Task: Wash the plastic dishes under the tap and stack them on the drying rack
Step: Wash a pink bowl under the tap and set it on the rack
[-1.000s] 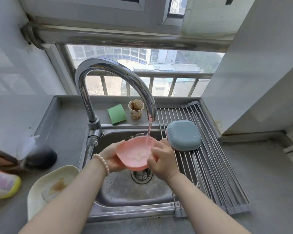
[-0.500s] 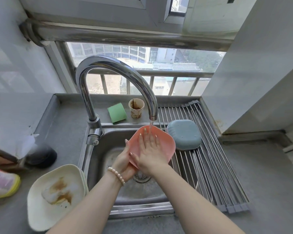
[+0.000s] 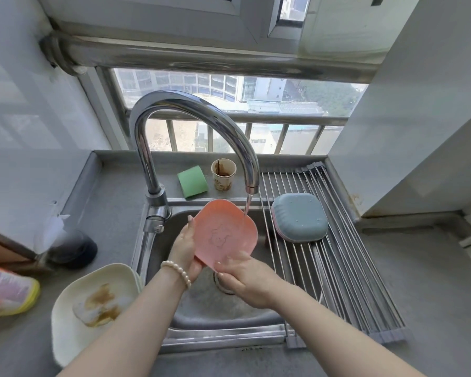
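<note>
A pink plastic dish [image 3: 225, 235] stands tilted on edge over the sink [image 3: 201, 308], its bear-marked face toward me. Water from the chrome tap [image 3: 191, 112] hits its upper right rim. My left hand [image 3: 185, 250] grips the dish's left edge from behind. My right hand [image 3: 249, 277] holds its lower edge. A blue dish [image 3: 299, 217] lies upside down on a pink one on the drying rack [image 3: 337, 268]. A stained cream dish [image 3: 93, 303] waits at the left of the sink.
A green sponge [image 3: 192, 180] and a stained paper cup [image 3: 223, 174] sit on the ledge behind the sink. A dark round object [image 3: 74, 250] and a colourful packet [image 3: 8, 292] lie on the left counter. A white wall block rises at the right.
The pink dish went from lying flat under the stream to standing on edge. My right hand slid off its face down to the lower edge, and the dish turned its bear-marked side to me.
</note>
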The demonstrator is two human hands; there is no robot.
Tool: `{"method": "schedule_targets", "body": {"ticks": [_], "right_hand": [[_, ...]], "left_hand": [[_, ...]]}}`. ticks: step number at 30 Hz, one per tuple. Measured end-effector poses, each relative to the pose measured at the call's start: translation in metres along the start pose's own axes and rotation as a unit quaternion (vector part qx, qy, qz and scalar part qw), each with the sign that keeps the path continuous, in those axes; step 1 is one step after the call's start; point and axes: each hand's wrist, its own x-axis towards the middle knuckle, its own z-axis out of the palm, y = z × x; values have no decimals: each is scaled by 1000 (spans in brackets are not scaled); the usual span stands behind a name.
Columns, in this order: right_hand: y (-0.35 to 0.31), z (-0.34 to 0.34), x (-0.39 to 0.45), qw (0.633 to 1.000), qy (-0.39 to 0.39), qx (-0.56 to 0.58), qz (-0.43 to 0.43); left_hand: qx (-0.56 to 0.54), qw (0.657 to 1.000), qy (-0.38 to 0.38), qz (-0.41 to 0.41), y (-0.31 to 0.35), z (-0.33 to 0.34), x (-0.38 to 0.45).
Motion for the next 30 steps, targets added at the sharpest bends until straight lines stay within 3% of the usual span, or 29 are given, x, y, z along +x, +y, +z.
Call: {"method": "schedule_targets", "body": {"ticks": [4, 8, 13, 16, 20, 24, 27, 30], "right_hand": [[12, 3, 6, 983, 5, -169, 76], [14, 4, 30, 966, 14, -166, 199], [-4, 1, 50, 983, 20, -138, 120], [-13, 1, 56, 990, 12, -114, 82], [-30, 6, 50, 999, -34, 27, 32], [-33, 12, 39, 987, -48, 151, 22], [-29, 10, 26, 987, -20, 161, -16], [-14, 14, 15, 990, 10, 139, -15]], "left_hand": [[63, 997, 39, 11, -4, 8, -7], [51, 997, 51, -25, -19, 10, -12], [-63, 993, -35, -88, -30, 4, -19], [-103, 988, -39, -110, -31, -1, -21], [-145, 986, -16, -84, -27, 4, -23], [-75, 993, -2, -90, -21, 3, -17], [-7, 997, 12, -79, -15, 5, -14], [56, 994, 90, -5, -4, 8, -12]]}}
